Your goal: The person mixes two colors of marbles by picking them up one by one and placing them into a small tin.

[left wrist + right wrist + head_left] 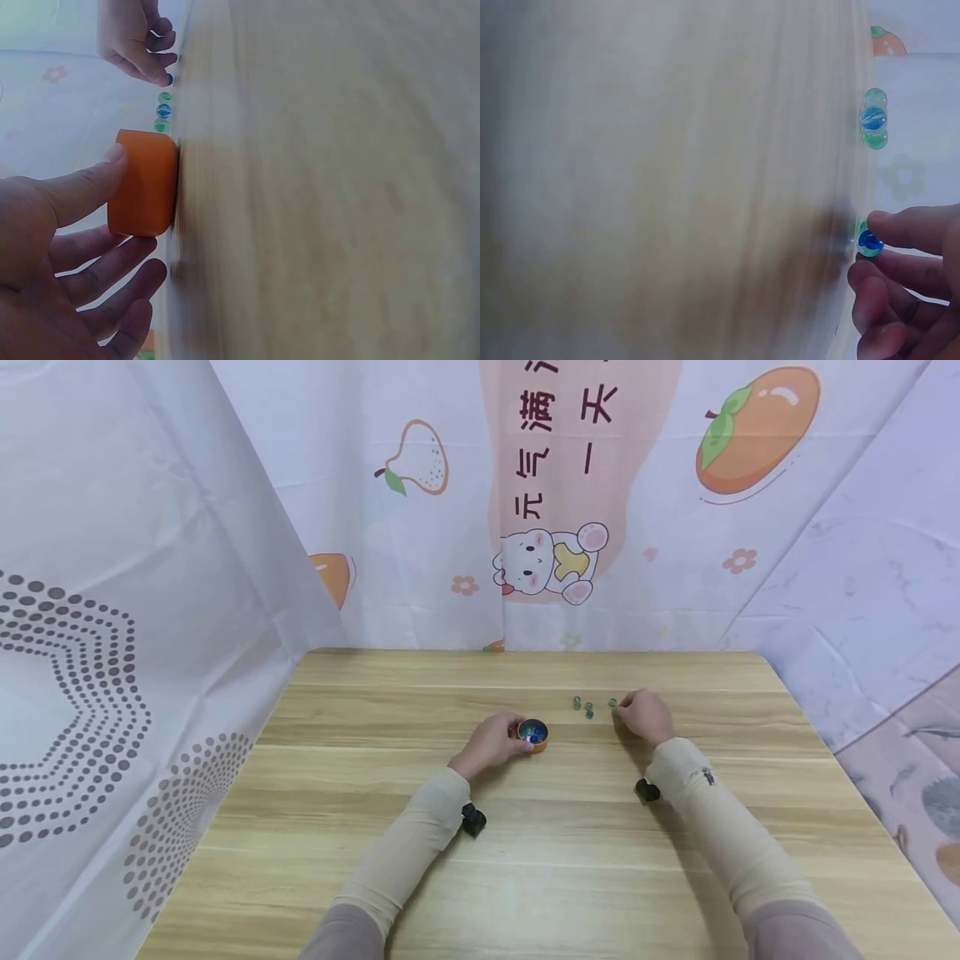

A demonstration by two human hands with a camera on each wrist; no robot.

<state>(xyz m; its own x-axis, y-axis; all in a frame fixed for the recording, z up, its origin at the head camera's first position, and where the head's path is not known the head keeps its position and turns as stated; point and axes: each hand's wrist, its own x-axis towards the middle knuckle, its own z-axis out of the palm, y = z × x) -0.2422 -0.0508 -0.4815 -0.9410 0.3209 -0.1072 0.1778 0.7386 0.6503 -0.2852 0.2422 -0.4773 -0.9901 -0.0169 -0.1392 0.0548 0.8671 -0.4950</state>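
A small round orange cup (539,748) stands on the table with several blue marbles (532,732) inside it. My left hand (491,743) holds the cup from its left side. In the left wrist view, the thumb lies on the near wall of the orange cup (146,184) and fingertips touch its lower side. Farther right, the thumb and index finger of my right hand (648,717) pinch a blue marble (870,243) at table level. A greenish marble (612,702) lies just beyond those fingertips, partly hidden in the right wrist view.
Between the cup and my right hand lie a few loose marbles, among them a green marble (577,702) and a blue marble (589,714). The wooden table (525,877) ends at a printed cloth (420,568) behind. Dark wrist cameras sit under both sleeves.
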